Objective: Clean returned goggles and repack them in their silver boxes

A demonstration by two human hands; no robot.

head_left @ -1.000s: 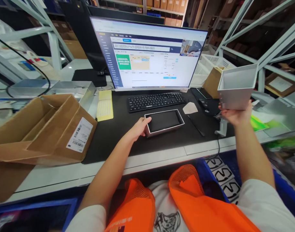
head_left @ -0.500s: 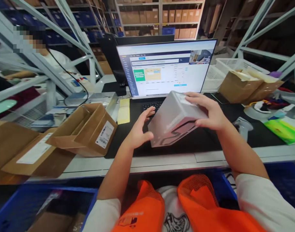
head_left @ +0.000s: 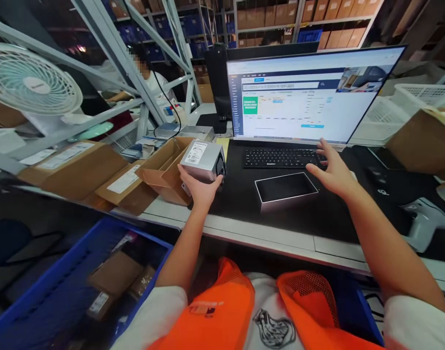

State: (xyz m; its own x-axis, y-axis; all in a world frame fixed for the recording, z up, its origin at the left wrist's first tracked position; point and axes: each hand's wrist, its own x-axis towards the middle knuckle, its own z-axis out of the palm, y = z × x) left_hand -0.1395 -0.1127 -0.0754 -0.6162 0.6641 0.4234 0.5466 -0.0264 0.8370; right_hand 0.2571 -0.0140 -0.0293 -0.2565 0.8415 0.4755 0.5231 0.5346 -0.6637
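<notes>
My left hand (head_left: 201, 189) grips a silver-grey box lid (head_left: 203, 160) from below, holding it above the desk's left part, beside an open cardboard box (head_left: 164, 172). A white label shows on the lid's top. My right hand (head_left: 333, 172) hovers with fingers spread and nothing in it, just right of the shallow box base (head_left: 285, 189) with a black inside, which lies on the black desk mat (head_left: 339, 214). A black keyboard (head_left: 281, 157) lies behind the base, in front of the lit monitor (head_left: 310, 97).
Flat cardboard parcels (head_left: 73, 167) lie on the left of the desk. A blue bin (head_left: 73, 277) with small parcels stands below left. A white fan (head_left: 29, 87) is at far left, a scanner (head_left: 424, 223) and brown boxes (head_left: 422, 141) at right. Another person sits behind the metal racking.
The lid passed from my right hand to both hands and now sits in my left hand alone, moved left toward the cardboard box. My right hand let go and opened beside the base.
</notes>
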